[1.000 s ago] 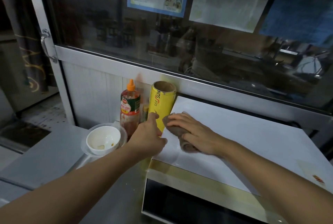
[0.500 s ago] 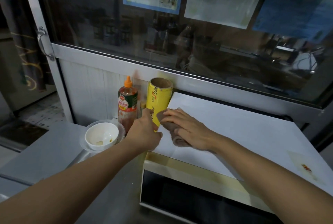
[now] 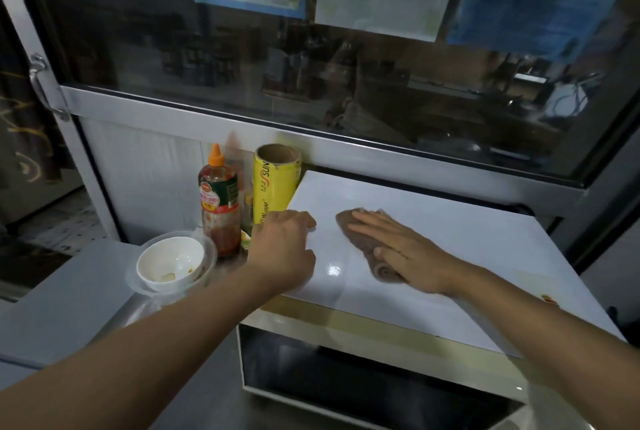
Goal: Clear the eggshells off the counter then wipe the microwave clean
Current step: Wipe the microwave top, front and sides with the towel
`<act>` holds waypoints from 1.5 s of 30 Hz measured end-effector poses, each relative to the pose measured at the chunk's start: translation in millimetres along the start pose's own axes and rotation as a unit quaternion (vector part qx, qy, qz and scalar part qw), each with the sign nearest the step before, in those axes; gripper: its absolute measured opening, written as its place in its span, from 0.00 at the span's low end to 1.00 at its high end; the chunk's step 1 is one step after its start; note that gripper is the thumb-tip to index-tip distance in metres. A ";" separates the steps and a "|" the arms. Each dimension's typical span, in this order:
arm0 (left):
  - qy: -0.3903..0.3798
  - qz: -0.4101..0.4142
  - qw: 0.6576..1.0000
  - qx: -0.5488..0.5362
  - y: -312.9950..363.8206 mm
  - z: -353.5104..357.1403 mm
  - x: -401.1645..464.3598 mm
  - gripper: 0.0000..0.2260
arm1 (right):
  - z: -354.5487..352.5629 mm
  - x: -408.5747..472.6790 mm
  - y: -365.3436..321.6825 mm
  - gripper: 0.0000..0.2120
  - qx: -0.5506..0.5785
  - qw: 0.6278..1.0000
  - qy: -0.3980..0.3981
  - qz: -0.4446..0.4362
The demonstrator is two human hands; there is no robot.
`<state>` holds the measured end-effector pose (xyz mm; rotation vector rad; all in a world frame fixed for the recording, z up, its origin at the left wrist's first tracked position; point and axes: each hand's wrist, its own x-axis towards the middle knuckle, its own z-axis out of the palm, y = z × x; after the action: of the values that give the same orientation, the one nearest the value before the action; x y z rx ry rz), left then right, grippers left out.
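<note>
Microwave (image 3: 433, 256) sits on the counter (image 3: 69, 308) with its flat white top facing up, and both hands are on that top. The right hand (image 3: 398, 253) lies flat with straight fingers, pressing down on a brown cloth (image 3: 367, 249) that is partly rolled up under the palm. The left hand (image 3: 284, 249) rests at the left edge of the top with its fingers curled under; it holds nothing that I can see. The two hands are a little apart.

Just left of the microwave stands a yellow roll of wrap (image 3: 275, 187), a round tube with an open cardboard end. It stands right behind the left hand. Beside it is a red sauce bottle (image 3: 220, 204) with an orange cap, and a small bottle (image 3: 247, 218) is squeezed between them. A white bowl (image 3: 169, 261) sits in a clear plastic dish, with small bits inside.

The top looks smooth and shiny. To the right it is bare, with a small stain (image 3: 549, 298) near the far right edge. A glass window (image 3: 311, 66) rises close behind.
</note>
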<state>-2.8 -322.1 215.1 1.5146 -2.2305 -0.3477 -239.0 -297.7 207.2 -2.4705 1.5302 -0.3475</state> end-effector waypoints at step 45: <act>-0.017 0.066 0.996 0.061 167.4 70.6 -46.2 0.13 | -34.1 -241.3 96.2 0.23 0.147 0.962 0.170 0.156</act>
<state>-159.0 -218.4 215.6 1.4215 -2.4023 -0.2019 -435.1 -125.0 189.5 -1.9752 1.8091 -0.9030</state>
